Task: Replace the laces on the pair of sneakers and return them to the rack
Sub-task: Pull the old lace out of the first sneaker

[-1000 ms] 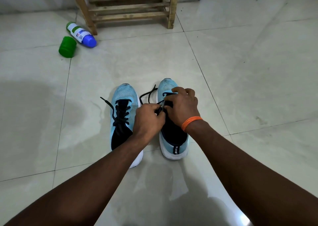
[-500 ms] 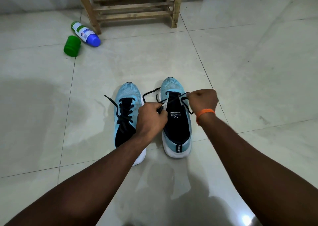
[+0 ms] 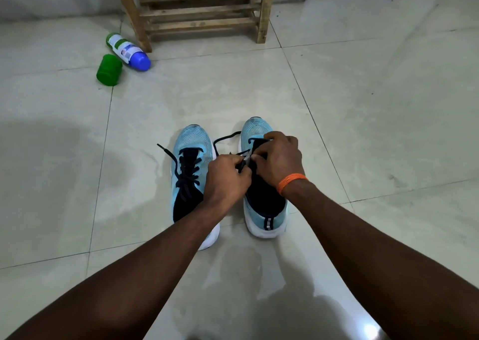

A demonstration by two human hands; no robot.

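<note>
From your head camera, the two sneakers stand side by side in the middle of the floor (image 3: 363,106), toes pointing away from you. Both of your hands sit on top of the sneaker on your right (image 3: 255,128). The sneaker on your left (image 3: 193,142) is just beside your left hand (image 3: 228,176), and your left arm crosses over its heel.

Your hands hide most of the right-side sneaker's top, so you cannot see its lace holes. A loop of the black lace (image 3: 223,138) pokes out between the two sneakers. The other sneaker has its own dark lace (image 3: 186,173) crossed through, with one loose end lying on the floor. The wooden rack (image 3: 199,10) stands at the far edge of the floor, and its top is cut off. A bottle (image 3: 128,52) lies on its side near the rack's leg, with a green cap (image 3: 108,69) just beside it.

Your left hand is curled tight and pinches the black lace near its tip. Your right hand (image 3: 280,158), with an orange band (image 3: 291,181) at the wrist, is curled over the sneaker's front, thumb and fingers closed on the same lace.
</note>
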